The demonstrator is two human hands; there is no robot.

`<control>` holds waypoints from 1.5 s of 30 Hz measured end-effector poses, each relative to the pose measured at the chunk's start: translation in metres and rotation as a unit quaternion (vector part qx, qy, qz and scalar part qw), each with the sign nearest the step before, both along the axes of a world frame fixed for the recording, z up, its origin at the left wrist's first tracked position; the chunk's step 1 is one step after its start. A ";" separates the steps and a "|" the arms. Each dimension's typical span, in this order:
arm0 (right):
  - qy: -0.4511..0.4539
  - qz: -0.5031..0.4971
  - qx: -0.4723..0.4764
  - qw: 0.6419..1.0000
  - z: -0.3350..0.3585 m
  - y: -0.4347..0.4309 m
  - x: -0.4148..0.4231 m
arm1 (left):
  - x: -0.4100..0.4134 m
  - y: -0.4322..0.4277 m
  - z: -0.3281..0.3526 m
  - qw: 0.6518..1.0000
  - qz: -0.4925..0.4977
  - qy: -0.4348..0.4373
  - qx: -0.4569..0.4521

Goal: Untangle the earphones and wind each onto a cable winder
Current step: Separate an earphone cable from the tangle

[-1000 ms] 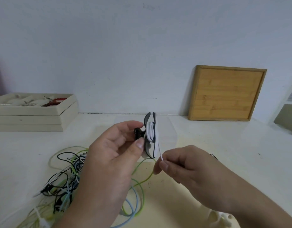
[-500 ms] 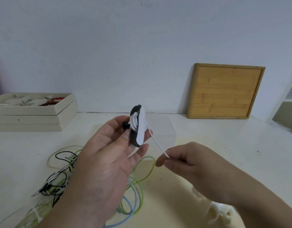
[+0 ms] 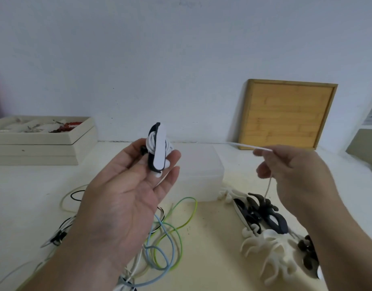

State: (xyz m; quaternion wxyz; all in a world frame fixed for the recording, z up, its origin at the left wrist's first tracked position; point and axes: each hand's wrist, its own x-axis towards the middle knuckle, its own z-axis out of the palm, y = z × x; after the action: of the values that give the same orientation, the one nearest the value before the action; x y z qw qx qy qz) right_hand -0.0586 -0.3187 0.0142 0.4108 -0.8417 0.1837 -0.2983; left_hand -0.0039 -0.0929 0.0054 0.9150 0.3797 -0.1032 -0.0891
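At the far left, a stacked cream tray box (image 3: 40, 143) holding small red and white items sits on the white table (image 3: 23, 192). A tangle of black, green, blue and white earphone cables (image 3: 160, 234) lies below the left hand (image 3: 126, 198), which pinches a black-and-white flat cable winder (image 3: 157, 152) upright, white cord coiled round it. Behind is a translucent plastic box (image 3: 199, 175). The right hand (image 3: 294, 177) pinches the loose white earphone cord (image 3: 250, 146) above a pile of black and white winders (image 3: 264, 225). A bamboo board (image 3: 285, 114) leans on the wall.
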 end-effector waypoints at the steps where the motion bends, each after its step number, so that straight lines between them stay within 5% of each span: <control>1: -0.020 -0.006 0.011 1.000 0.000 -0.001 0.000 | 0.000 -0.001 0.000 1.000 0.000 0.001 0.003; 11: -0.246 -0.011 -0.089 0.965 0.004 0.006 -0.009 | 0.002 -0.001 -0.003 1.000 0.007 -0.007 0.002; 13: -0.183 0.003 -0.092 0.979 0.003 0.002 -0.007 | 0.002 0.000 -0.003 1.000 0.013 -0.005 0.002; 15: 0.004 0.043 -0.084 0.996 0.000 -0.002 -0.004 | 0.002 0.001 -0.003 1.000 0.022 -0.001 0.007; 18: 0.292 0.147 -0.165 0.930 -0.009 -0.002 -0.001 | 0.003 0.000 -0.003 0.999 0.033 0.007 0.017; 25: 0.390 0.281 -0.291 0.827 -0.025 0.018 0.004 | 0.000 -0.001 -0.002 0.999 0.033 0.011 0.017; 35: 0.336 0.283 -0.250 0.863 -0.019 0.043 -0.004 | -0.002 -0.004 -0.007 0.998 0.021 -0.042 0.052; 41: 0.186 0.348 0.058 0.917 -0.008 0.057 -0.007 | -0.008 -0.012 -0.019 0.972 0.063 -0.134 0.180; 45: 0.151 0.323 0.065 0.932 -0.010 0.059 -0.007 | -0.009 -0.012 -0.023 0.948 0.108 -0.181 0.239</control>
State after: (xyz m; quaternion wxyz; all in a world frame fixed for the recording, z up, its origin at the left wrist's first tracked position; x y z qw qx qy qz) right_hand -0.0658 -0.2594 0.0042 0.5059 -0.8623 -0.0192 -0.0063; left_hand -0.0125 -0.1054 -0.0174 0.7675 0.6060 -0.2009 0.0585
